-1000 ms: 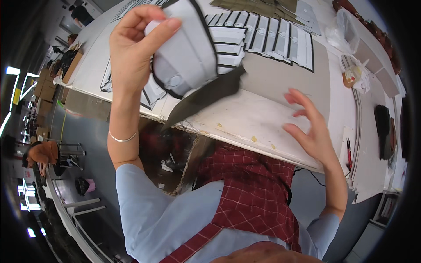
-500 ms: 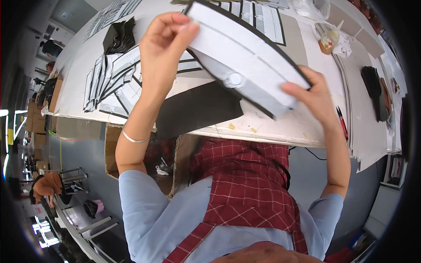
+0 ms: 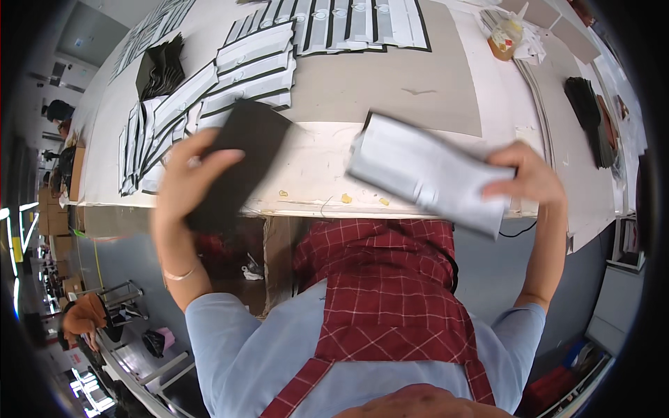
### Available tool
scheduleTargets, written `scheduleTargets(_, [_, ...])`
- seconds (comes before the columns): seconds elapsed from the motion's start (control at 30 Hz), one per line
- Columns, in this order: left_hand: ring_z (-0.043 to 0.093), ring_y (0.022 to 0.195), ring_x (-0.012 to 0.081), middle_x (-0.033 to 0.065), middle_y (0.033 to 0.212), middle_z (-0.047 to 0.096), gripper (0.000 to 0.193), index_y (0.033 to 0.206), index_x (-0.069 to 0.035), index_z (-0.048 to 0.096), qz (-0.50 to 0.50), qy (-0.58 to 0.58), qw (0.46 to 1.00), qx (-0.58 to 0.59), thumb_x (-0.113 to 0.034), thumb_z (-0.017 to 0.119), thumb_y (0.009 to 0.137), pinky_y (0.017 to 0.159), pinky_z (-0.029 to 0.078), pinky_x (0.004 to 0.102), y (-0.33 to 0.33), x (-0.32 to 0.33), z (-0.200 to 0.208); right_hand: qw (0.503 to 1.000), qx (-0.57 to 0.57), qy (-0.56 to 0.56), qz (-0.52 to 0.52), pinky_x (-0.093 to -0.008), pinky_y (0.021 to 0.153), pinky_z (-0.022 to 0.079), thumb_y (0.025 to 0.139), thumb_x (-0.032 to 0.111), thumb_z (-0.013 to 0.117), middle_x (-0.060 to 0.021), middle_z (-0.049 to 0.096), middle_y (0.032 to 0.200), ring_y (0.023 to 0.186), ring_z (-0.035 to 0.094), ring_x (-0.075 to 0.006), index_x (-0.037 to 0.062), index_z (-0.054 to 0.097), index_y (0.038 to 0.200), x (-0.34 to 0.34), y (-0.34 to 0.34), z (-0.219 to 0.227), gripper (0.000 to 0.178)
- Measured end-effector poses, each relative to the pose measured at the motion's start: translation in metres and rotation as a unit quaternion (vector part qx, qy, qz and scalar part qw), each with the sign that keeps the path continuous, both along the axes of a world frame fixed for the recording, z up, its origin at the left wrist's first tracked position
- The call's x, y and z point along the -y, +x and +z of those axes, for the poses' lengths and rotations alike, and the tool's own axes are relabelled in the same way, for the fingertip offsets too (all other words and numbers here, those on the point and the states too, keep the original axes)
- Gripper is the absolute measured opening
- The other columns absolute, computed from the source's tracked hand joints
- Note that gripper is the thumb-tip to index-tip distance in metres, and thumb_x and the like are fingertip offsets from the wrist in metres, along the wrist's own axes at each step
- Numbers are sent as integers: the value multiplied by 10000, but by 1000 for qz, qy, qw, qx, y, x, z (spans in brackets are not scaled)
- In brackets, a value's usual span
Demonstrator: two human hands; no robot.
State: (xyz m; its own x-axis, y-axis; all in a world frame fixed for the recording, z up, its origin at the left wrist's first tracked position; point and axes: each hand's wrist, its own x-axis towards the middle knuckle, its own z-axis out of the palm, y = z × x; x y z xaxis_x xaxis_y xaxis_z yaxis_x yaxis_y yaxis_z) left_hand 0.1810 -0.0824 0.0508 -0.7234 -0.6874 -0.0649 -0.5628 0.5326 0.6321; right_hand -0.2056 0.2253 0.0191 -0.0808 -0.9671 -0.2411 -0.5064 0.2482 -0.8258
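My left hand (image 3: 185,171) grips a dark, flat rectangular sheet (image 3: 254,146) by its near left side, thumb on top, at the table's front edge. The sheet is smeared by motion. In my right hand (image 3: 531,174) is a white and grey rectangular panel (image 3: 418,157) with dark edging, pinched at its right end. It slants above the front edge, apart from the dark sheet, and is also blurred. Beyond my left hand, similar panels (image 3: 254,76) lie overlapped on the white table (image 3: 320,146), with a loose pile of them (image 3: 143,136) farther left.
A row of panels (image 3: 334,24) lies on a grey board (image 3: 446,83) at the back. Folded dark pieces (image 3: 160,66) stand at far left, more dark strips (image 3: 591,122) at right. A bottle of amber liquid (image 3: 503,43) stands back right. Below the table is an open carton (image 3: 279,258).
The panel has left my left hand and swung down and right in my right hand. My left hand has moved down and left and taken up the dark sheet from the table.
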Motion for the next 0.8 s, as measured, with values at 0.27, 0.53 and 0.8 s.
scheduleTargets(0.27, [553,667,163,123,781,635,248,1069,1,686,199,-501,832,132,-223,686,963,654,448,332,135,54,37,927,-81,-354,94,-386,823,500,848,243,775,-68,688,812,784,655,-269,76,736,859,47,103,4,171])
scheduleTargets(0.53, [452,636,15,-27,777,613,258,1100,26,706,271,-322,894,-153,-201,687,978,558,332,209,148,30,59,951,34,-286,-110,-289,701,482,919,228,731,-63,705,859,741,596,-139,17,719,997,84,88,-7,226])
scheduleTargets(0.8, [511,1193,252,97,1052,569,156,977,-65,568,-81,-11,908,-412,-217,600,999,1096,379,435,53,31,52,966,68,-77,-239,-244,713,483,934,219,731,-12,701,881,767,568,-60,-15,705,1043,10,31,-37,259])
